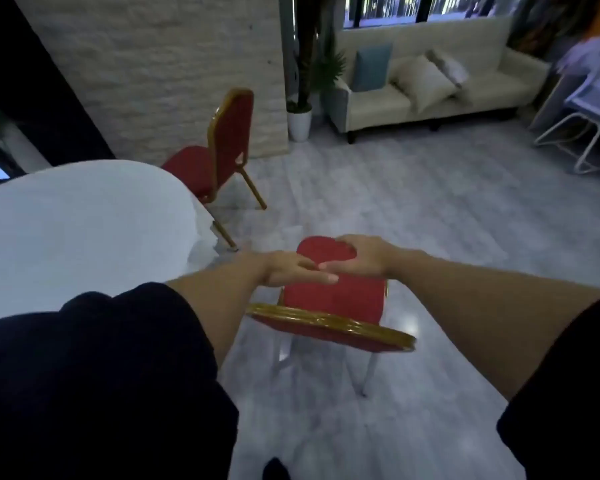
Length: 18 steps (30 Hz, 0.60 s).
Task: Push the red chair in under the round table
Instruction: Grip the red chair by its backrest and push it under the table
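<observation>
Head view shows your left hand lying flat, fingers stretched out, on the seat of the red chair. Your right hand curls loosely over the seat's far edge, gripping it. That chair stands on the grey floor, right of the round table and apart from it. Far off, a white pot holds a green plant beside the cream sofa.
</observation>
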Motion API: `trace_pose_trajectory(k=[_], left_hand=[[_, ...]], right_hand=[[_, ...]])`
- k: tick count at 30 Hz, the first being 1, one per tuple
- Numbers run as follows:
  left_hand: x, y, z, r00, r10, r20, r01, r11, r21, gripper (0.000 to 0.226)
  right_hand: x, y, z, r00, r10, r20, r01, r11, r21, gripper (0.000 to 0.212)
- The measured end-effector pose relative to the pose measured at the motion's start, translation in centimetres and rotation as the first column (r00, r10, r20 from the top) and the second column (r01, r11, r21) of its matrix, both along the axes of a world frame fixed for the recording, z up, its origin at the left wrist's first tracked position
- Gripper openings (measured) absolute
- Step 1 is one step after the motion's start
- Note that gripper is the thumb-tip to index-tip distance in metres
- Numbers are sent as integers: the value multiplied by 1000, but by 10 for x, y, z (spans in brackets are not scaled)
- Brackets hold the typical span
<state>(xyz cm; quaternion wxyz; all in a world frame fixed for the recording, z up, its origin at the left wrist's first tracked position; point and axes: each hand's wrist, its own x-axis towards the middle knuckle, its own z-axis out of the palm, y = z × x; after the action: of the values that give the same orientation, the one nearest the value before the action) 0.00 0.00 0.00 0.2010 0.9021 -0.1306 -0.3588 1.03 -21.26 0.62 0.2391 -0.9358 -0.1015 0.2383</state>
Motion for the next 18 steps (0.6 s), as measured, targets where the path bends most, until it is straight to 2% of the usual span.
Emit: trace_pose_trajectory(k=[1, 3, 5, 7, 9, 14, 18], left_hand=[[-8, -3, -9, 1000, 4, -23, -4, 1000, 22, 117], [-29, -3, -32, 994, -60, -87, 65, 996, 56, 99], [-51, -1, -56, 992, -122, 30, 116, 983, 140, 77], [-57, 0, -70, 971, -113, 210, 71, 978, 197, 63], [-56, 1, -75, 959, -94, 268, 42, 980, 194, 45], [-35, 3, -87, 980, -124, 159, 95, 979, 179, 13], [-18, 9, -94, 978, -198, 70, 180, 963, 202, 21]], right_hand=[[-9, -5, -10, 1000, 24, -18, -24, 1000, 7, 117], [-31, -11, -30, 996, 51, -76, -52, 999, -3, 120], [-55, -17, -53, 987, 60, -146, -60, 998, 1, 107], [-68, -20, -72, 982, 75, -172, -72, 997, 19, 85], [-74, -17, -82, 984, 113, -136, -117, 993, -26, 63], [-70, -9, -96, 990, 119, -70, -128, 982, -136, 41], [-70, -10, -107, 993, 110, -39, -115, 980, -165, 44]])
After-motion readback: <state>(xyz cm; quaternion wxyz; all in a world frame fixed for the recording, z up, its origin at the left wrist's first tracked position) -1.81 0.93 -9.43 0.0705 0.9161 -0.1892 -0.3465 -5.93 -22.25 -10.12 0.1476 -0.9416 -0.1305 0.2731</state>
